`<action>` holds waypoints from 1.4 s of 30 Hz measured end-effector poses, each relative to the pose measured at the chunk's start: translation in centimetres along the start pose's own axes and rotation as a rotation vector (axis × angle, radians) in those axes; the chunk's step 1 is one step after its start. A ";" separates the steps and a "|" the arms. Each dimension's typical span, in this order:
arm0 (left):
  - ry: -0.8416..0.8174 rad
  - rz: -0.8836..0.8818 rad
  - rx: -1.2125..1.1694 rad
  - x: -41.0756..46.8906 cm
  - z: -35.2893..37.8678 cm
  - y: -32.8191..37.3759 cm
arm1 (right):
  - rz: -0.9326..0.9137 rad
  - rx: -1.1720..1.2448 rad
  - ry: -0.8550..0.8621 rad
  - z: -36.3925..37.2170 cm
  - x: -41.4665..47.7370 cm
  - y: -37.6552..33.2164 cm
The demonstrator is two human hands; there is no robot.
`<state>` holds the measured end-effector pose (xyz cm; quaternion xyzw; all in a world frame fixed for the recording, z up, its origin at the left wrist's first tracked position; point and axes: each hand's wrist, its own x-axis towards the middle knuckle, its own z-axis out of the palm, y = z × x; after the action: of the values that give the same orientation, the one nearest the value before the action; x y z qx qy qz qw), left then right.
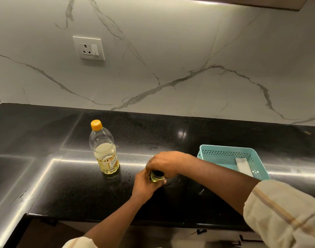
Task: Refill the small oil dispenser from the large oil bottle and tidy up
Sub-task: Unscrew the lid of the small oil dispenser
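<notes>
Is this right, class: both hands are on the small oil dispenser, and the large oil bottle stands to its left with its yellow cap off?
Not quite. The head view shows the large oil bottle with its yellow cap on. The rest holds: the left hand and right hand are on the small oil dispenser, bottle to its left.

So the tall clear plastic oil bottle with the orange cap point(104, 149) stands on the black granite counter point(63, 185), left of the small glass oil dispenser point(157, 176). Teal perforated plastic basket point(224, 154) sits right, with a white folded cloth point(243, 166) inside.

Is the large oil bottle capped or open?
Capped: the large oil bottle stands upright, its orange cap on the neck.
</notes>
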<state>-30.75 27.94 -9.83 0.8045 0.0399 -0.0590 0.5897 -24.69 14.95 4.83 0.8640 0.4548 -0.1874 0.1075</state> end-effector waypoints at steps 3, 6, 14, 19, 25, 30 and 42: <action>-0.031 0.006 -0.020 0.0 0.0 0.1 | 0.208 0.038 0.006 -0.5 0.0 -0.5; -0.028 0.028 -0.024 -0.3 -0.2 0.3 | 0.343 0.042 -0.025 -0.8 0.1 -0.9; -0.049 0.021 -0.050 -0.4 -0.2 0.6 | 0.316 0.124 -0.036 -0.8 -0.2 -0.9; -0.046 0.028 -0.051 -0.3 -0.3 0.3 | 0.235 0.108 -0.009 -0.6 -0.6 -0.4; -0.037 0.087 -0.037 -0.4 -0.1 0.2 | 0.360 0.144 0.084 -1.5 -3.1 1.9; -0.040 0.092 0.013 -0.4 -0.3 -0.5 | 0.609 0.215 -0.086 2.8 -5.2 2.1; 0.013 0.180 0.122 -4.2 -6.5 1.2 | 0.696 0.418 -0.086 9.2 -6.3 0.7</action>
<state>-34.40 33.80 -6.16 0.8397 -0.0326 -0.0029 0.5421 -29.48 6.60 -0.83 0.9610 0.0824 -0.2640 0.0053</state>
